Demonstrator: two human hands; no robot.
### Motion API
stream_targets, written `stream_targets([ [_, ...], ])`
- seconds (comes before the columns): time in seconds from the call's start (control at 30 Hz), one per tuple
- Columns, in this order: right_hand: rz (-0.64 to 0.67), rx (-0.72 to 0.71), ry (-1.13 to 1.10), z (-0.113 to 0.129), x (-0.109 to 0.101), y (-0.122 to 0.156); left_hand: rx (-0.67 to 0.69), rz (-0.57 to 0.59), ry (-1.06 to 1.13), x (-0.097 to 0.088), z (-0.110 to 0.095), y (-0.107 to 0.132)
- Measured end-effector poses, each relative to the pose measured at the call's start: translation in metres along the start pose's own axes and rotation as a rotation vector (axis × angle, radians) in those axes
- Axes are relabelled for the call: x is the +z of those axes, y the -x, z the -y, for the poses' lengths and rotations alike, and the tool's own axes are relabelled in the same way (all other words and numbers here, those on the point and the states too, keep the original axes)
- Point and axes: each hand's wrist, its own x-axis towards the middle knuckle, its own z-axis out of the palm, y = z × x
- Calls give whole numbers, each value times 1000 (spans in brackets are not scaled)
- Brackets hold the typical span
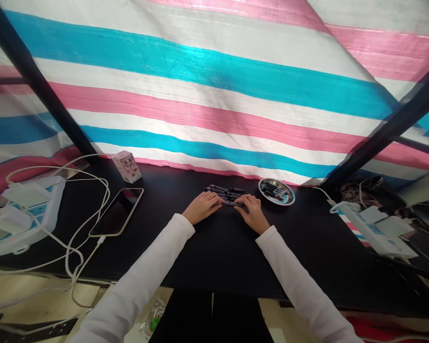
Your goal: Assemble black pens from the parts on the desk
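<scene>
My left hand [201, 207] and my right hand [252, 213] lie close together on the black tabletop [221, 252], with their fingertips on a dark pen [232, 204] lying crosswise between them. Both hands seem to grip this pen, though the fingers hide much of it. Just beyond the fingertips lies a loose pile of several dark pens [221, 191]. To the right of my right hand, a round metal dish [276, 191] holds several more dark pens.
A smartphone [117, 212] with a white cable and a small carton [127, 166] lie left of my hands. White power strips with chargers [25, 209] [372, 228] and tangled cables sit at both table ends. A striped tarp [207, 95] and dark frame bars [386, 128] stand behind.
</scene>
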Motion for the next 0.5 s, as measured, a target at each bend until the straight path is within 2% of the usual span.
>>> stream_targets([
  [0.27, 21, 40, 23, 2, 0, 0, 5, 9, -7, 0, -1, -1],
  [0.5, 15, 4, 19, 1, 0, 0, 0, -1, -8, 1, 0, -1],
])
